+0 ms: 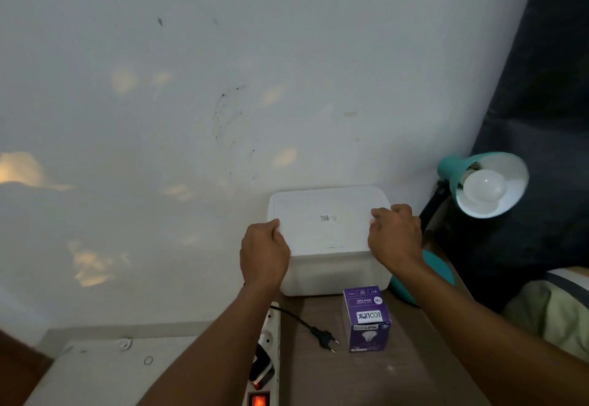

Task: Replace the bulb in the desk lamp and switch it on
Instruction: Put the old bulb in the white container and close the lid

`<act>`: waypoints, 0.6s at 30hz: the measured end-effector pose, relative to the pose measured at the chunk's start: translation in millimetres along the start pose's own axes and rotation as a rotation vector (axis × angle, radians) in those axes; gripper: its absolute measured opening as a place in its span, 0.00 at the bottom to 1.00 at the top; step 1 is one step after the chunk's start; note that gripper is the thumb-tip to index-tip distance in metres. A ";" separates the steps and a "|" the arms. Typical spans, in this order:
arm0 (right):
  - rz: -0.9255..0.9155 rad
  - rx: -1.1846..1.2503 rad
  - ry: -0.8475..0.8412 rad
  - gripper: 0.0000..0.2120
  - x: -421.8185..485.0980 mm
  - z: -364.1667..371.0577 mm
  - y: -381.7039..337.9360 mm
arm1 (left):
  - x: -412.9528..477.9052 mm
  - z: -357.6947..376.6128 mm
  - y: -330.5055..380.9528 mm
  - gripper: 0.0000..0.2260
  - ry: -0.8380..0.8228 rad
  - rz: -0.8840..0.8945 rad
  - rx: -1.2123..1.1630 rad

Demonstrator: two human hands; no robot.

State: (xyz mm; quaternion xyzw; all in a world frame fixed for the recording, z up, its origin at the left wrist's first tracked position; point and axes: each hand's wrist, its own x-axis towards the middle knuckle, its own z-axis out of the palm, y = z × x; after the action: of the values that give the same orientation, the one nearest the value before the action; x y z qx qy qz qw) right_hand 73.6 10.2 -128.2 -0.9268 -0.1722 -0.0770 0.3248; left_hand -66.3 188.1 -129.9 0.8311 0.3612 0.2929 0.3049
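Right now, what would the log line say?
left hand: on white box lid | right hand: on lid | bulb: in lamp, unlit | plug: loose on table | bulb carton: untouched

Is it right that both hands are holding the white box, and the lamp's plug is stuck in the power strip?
Not quite. Both hands, left hand and right hand, do hold the white box, but the plug is not in the power strip. The head view shows it lying loose on the table, prongs bare.

white box (328,227) against wall (191,86) | dark curtain (541,86), perhaps | pale bedding (554,316)
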 end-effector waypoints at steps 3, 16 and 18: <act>0.013 0.071 0.039 0.16 -3.9 6.0 7.2 | -0.1 5.2 -1.4 0.17 -0.101 0.068 0.117; -0.200 0.131 0.060 0.15 -44.4 -36.3 -18.8 | -35.7 -39.9 -4.9 0.31 -0.359 0.016 0.086; -0.352 0.183 0.023 0.11 -70.8 -40.7 -34.2 | -54.7 -55.7 -14.3 0.31 -0.345 0.078 0.095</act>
State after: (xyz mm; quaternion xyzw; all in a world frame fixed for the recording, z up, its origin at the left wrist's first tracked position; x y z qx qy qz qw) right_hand -6.0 -9.5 -95.0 -0.8481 -0.3339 -0.1273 0.3912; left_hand -142.7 169.9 -118.9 0.8958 0.2844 0.1404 0.3113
